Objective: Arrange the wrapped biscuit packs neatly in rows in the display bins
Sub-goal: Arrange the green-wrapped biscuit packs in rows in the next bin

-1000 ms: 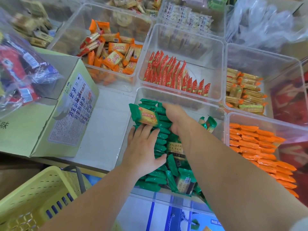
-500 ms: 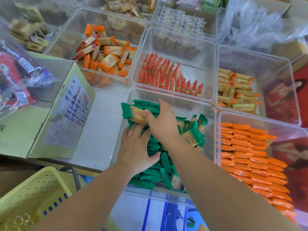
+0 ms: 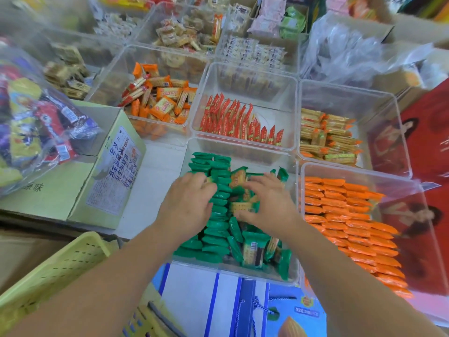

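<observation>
Packs under both palms hidden; far bins blurred, forearms cut off at the frame's bottom edge. 1 clear bin [image 3: 255, 153] front-centre holds the green packs [image 3: 216, 240]: 1 neat row on the left side, loose jumble on the right, too overlapped to count. 2 hands in bin. L hand [image 3: 188, 203] palm down, fingers together, pressing on the row. R hand [image 3: 267, 203] fingers spread over loose packs; grip on any can't tell. Orange packs [image 3: 352, 215] in next bin to the right, stacked in rows.
</observation>
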A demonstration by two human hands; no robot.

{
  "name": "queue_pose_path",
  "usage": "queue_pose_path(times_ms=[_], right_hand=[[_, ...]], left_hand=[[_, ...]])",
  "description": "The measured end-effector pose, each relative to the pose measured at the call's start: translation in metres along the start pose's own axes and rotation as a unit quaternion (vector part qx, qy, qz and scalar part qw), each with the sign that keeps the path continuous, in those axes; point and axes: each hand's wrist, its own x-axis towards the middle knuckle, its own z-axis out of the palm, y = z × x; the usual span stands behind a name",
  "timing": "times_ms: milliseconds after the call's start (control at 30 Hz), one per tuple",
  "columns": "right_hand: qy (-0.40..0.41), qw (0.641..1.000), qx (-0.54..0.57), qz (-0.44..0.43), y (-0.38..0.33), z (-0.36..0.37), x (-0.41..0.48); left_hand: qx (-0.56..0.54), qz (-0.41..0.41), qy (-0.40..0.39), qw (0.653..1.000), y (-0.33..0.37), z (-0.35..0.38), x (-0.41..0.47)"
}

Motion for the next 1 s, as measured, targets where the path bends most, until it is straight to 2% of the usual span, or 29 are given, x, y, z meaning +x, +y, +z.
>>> queue_pose_path(times_ms=[67,167,367,500,667,833,1000], right_hand=[[-0.087,0.994,-0.072,-0.003,0.011,-0.002,-0.017],[-0.163,0.985,-0.046,0.020,0.019,0.007,-0.039],[-0.134,0.985,-0.062,0.088,0.010,0.026,-0.049],[-0.147,0.984,-0.052,0.082,0.002,0.031,-0.046],[-0.167,0.981,-0.059,0.078,0.006,0.031,-0.047],[-0.123,0.988,-0.076,0.050,0.011,0.039,-0.063],[-0.105,0.990,-0.064,0.069,0.010,0.045,-0.071]], left_hand=[[0.028,-0.012,-0.089,0.996,-0.004,0.001,0.009],[0.076,-0.052,-0.208,0.974,-0.005,0.011,0.013],[0.098,-0.122,-0.153,0.976,0.016,0.017,-0.022],[0.112,-0.190,-0.184,0.958,0.034,0.031,-0.066],[0.074,-0.307,-0.205,0.926,0.045,0.029,-0.083],[0.052,-0.309,-0.203,0.928,0.050,0.023,-0.083],[0.037,-0.275,-0.180,0.944,0.043,0.029,-0.089]])
